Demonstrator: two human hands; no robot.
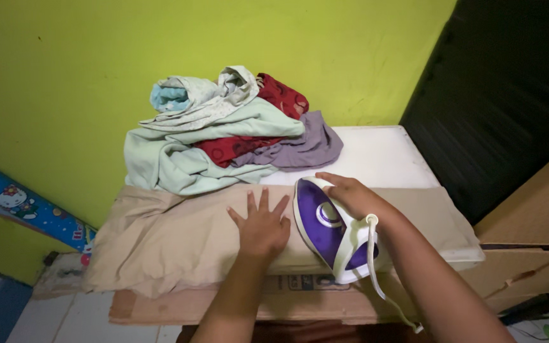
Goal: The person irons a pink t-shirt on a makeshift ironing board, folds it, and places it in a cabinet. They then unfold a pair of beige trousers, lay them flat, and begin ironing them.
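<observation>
A beige cloth (173, 238) lies spread across a white board (382, 152). My left hand (262, 225) rests flat on it, fingers spread, pressing the cloth near its middle. My right hand (351, 194) grips the handle of a purple and white electric iron (332, 232), which stands on the cloth just right of my left hand. The iron's white cord (379, 279) hangs down over the near edge.
A pile of crumpled clothes (230, 133) in pale green, red, mauve and light blue sits at the back of the board against a yellow-green wall. Cardboard boxes (535, 222) stand at the right. A dark panel (509, 95) fills the upper right. A cardboard sheet (185, 308) lies under the board.
</observation>
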